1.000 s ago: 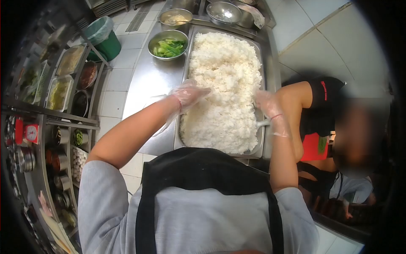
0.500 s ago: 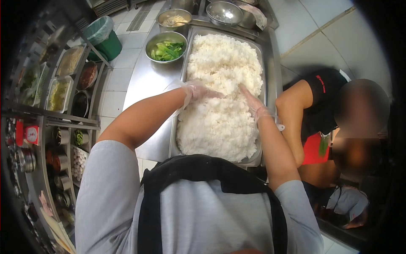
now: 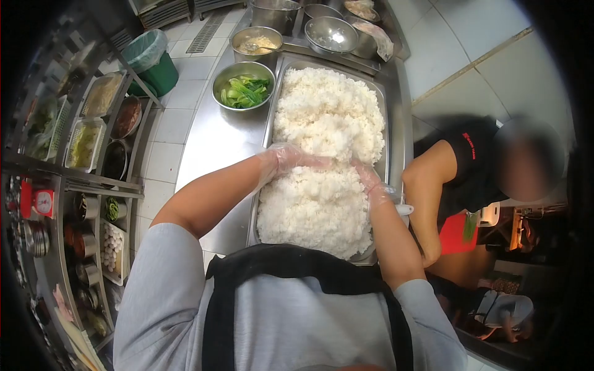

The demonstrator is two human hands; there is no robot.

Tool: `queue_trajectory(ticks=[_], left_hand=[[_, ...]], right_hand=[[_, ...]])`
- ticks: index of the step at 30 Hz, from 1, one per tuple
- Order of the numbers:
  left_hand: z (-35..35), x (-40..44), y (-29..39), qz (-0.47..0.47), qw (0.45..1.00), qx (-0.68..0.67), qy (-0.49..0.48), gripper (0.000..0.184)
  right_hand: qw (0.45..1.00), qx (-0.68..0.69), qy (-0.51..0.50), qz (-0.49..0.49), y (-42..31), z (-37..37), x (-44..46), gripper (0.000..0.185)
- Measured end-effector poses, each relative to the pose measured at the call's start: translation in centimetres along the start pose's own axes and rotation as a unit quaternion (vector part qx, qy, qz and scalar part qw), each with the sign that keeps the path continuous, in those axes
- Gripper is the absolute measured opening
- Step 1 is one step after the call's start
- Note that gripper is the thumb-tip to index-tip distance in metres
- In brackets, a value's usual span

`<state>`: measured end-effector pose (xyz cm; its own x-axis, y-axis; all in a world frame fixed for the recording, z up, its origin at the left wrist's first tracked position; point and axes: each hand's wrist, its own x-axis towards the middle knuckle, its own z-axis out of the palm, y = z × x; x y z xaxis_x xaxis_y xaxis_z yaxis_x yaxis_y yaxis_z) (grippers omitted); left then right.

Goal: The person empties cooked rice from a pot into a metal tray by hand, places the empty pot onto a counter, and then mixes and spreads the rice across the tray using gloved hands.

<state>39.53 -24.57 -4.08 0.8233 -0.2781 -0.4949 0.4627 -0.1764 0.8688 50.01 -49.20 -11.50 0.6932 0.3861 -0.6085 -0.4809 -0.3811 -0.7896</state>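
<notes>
A deep metal tray (image 3: 270,123) is heaped with cooked white rice (image 3: 328,93). My left hand (image 3: 298,161), in a clear plastic glove, reaches across the middle of the heap from the left. Its fingers are stretched out, and the tips are partly sunk in the rice. From the right side, my right hand (image 3: 370,180) lies against the rice in a similar glove, fingers extended and pointing toward the left fingertips. Between the hands runs a shallow furrow, with a higher mound behind it and a flatter heap nearer my body.
Left of the tray stand a bowl of green leafy vegetables (image 3: 244,93) and a pot with a spoon (image 3: 257,42). Metal bowls (image 3: 331,35) sit behind. A white handle (image 3: 405,210) juts at the right edge. A co-worker's arm (image 3: 430,185) is close on the right; shelves (image 3: 105,185) line the left.
Both hands have drawn slightly toward my body through the rice, and the furrow between them looks more distinct. The view has tilted up, so the tray and bowls sit lower in the picture.
</notes>
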Motion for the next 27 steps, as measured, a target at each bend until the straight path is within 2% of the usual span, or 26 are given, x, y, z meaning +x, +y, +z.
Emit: queue_trajectory(ticks=[2, 4, 6, 8, 11, 12, 13, 15, 17, 18, 21, 23, 27], left_hand=[[0.1, -2.1, 2.7, -0.015, 0.998, 0.064, -0.008, 0.061], [0.1, -0.5, 0.6, 0.075, 0.996, 0.049, -0.014, 0.071], [0.3, -0.4, 0.6, 0.100, 0.985, 0.140, 0.005, 0.078], [0.8, -1.7, 3.0, 0.059, 0.941, 0.331, 0.050, 0.082], [0.9, -2.0, 4.1, 0.158, 0.918, 0.362, 0.011, 0.082], [0.8, -0.6, 2.9, 0.166, 0.925, 0.339, 0.043, 0.073], [0.9, -1.0, 3.6, 0.146, 0.940, 0.307, 0.042, 0.071], [1.3, -3.4, 6.6, 0.104, 0.965, 0.239, 0.038, 0.066], [1.5, -3.4, 7.4, 0.131, 0.958, 0.238, 0.093, 0.074], [0.4, -0.3, 5.7, 0.181, 0.940, 0.266, 0.113, 0.079], [1.3, -4.2, 8.8, 0.145, 0.961, 0.197, 0.126, 0.093], [1.3, -4.0, 10.0, 0.117, 0.936, 0.288, 0.165, 0.101], [1.0, -3.7, 11.0, 0.148, 0.929, 0.295, 0.170, 0.120]], right_hand=[[1.000, 0.023, -0.014, -0.001, 0.5, -0.7, 0.4, 0.057], [0.999, 0.030, -0.025, -0.015, -0.4, -0.7, -0.9, 0.046], [0.994, 0.095, -0.012, -0.054, -1.2, 0.1, -2.8, 0.044], [0.987, 0.137, 0.009, -0.087, -2.8, 1.3, -5.5, 0.043], [0.981, 0.141, 0.051, -0.119, -4.2, 1.9, -7.6, 0.042], [0.982, 0.126, 0.065, -0.127, -3.9, 0.8, -6.3, 0.042], [0.982, 0.112, 0.079, -0.133, -3.8, 0.3, -5.6, 0.042], [0.969, 0.170, 0.041, -0.173, -4.7, 0.3, -5.9, 0.043], [0.955, 0.216, 0.019, -0.201, -6.0, 0.5, -5.9, 0.041], [0.952, 0.234, 0.011, -0.200, -6.8, 0.7, -6.4, 0.040], [0.942, 0.268, -0.003, -0.200, -9.7, 1.4, -8.6, 0.038], [0.942, 0.266, 0.003, -0.204, -10.8, 1.5, -9.4, 0.040], [0.936, 0.253, 0.000, -0.243, -12.4, 2.4, -11.3, 0.038]])
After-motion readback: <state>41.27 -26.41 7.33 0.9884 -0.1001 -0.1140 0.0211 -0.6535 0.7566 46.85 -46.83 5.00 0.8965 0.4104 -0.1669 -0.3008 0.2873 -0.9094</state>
